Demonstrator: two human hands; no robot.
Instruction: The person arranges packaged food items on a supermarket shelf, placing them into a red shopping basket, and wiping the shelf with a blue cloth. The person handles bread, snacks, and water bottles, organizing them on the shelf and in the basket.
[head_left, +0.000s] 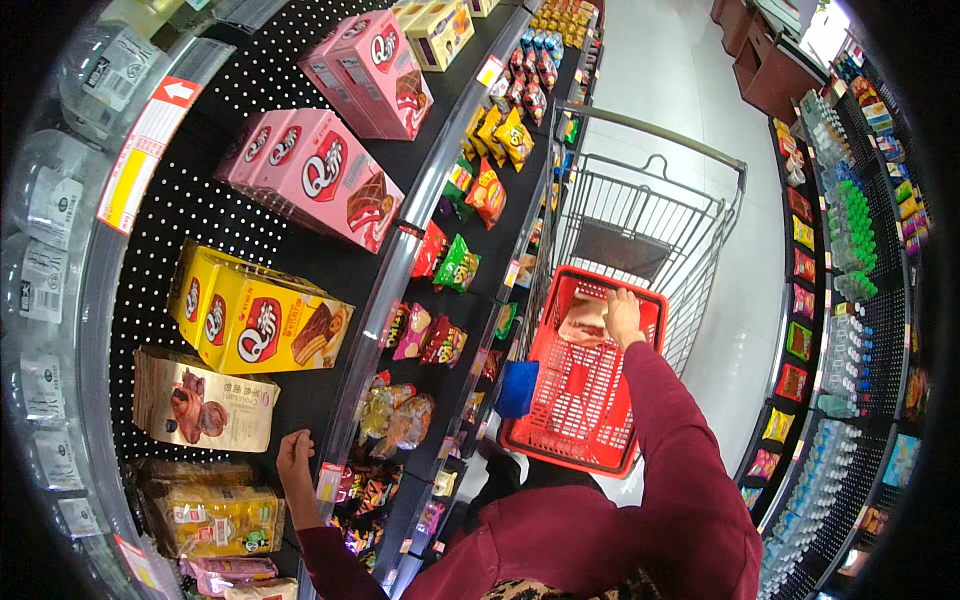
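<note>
My right hand (624, 316) reaches into a red plastic shopping basket (643, 442) and grips the edge of a beige and brown food package (583, 316) inside it. Its fingertips are partly hidden. The basket has slotted sides and rests at the near end of a metal shopping cart (667, 217). My left hand (295, 453) hovers at the shelf edge, fingers curled, with nothing visible in it. Close beside it stand beige croissant bags (217, 409) and yellow boxes of chocolate pies (262, 322).
Pink pie boxes (330, 176) stand farther along the black perforated shelf (180, 195). Bagged snacks (457, 262) fill the lower shelf at left. A blue object (517, 388) hangs at the basket's left side. Across the aisle floor (660, 60), another shelf holds rows of bottles (851, 225).
</note>
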